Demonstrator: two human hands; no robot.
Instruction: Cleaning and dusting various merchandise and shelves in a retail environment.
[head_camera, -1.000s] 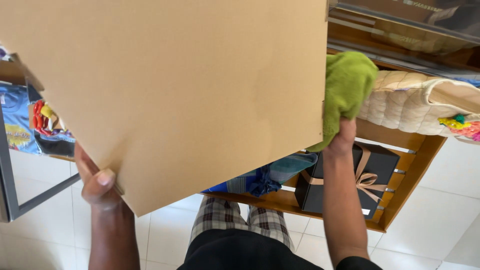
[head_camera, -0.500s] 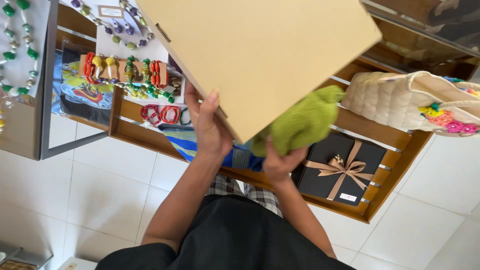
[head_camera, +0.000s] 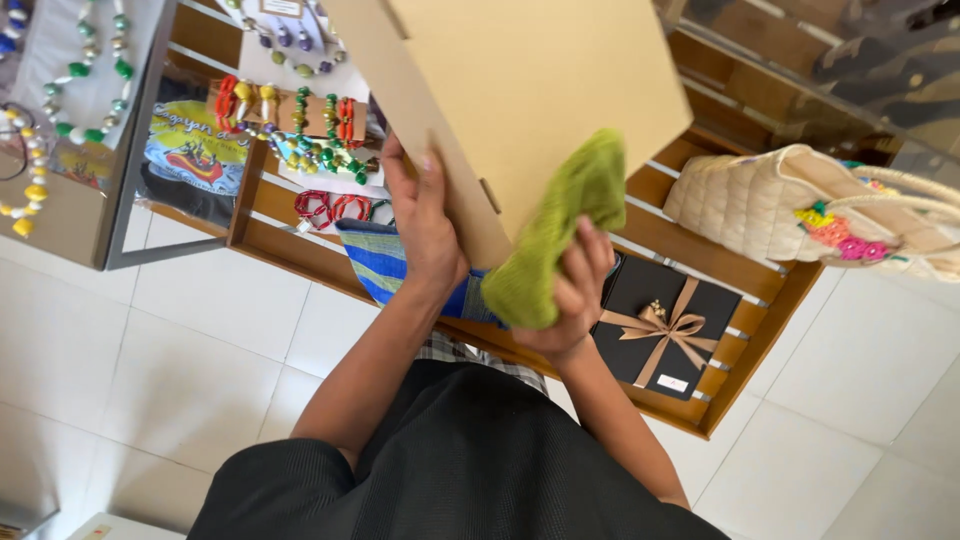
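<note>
A large tan cardboard box (head_camera: 540, 90) is tilted up in front of me, filling the top middle of the head view. My left hand (head_camera: 425, 225) grips its lower side edge, fingers flat on the cardboard. My right hand (head_camera: 575, 295) clutches a green knitted cloth (head_camera: 555, 235) and presses it against the box's lower corner. Both hands are over a wooden slatted shelf (head_camera: 745, 355).
A black gift box with a tan ribbon bow (head_camera: 660, 325) lies on the shelf. A cream quilted bag (head_camera: 790, 205) sits to the right. Beaded necklaces and bracelets (head_camera: 300, 120) lie at left, with a blue striped cloth (head_camera: 385, 265). White floor tiles (head_camera: 150, 350) surround.
The box has swung up and to the right, uncovering the jewellery at left. My left hand shifted from its far left edge to the lower edge; the green cloth dropped to the lower corner.
</note>
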